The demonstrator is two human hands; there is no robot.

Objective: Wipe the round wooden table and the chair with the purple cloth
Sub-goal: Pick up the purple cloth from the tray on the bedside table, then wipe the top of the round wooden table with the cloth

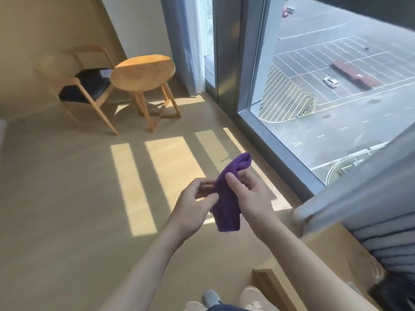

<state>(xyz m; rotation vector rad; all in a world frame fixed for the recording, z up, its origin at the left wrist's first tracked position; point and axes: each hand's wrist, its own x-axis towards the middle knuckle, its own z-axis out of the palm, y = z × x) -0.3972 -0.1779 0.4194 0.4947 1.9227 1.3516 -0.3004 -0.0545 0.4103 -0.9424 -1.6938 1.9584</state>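
Observation:
The purple cloth (pixel 226 194) hangs bunched between both hands in front of me. My left hand (pixel 193 205) pinches its left edge, and my right hand (pixel 251 194) grips it from the right with the thumb over the fabric. The round wooden table (pixel 143 71) stands far off at the upper left, near the window. Beside it on the left is the wooden chair (pixel 85 86) with a dark seat cushion. Both hands are well away from the table and the chair.
A floor-to-ceiling window (pixel 314 86) runs along the right, with blue-grey curtains (pixel 179 41) by the table and another curtain (pixel 370 198) at my right. A low wooden piece (pixel 276 286) stands near my feet. Sunlit bare floor (pixel 134 176) lies between me and the table.

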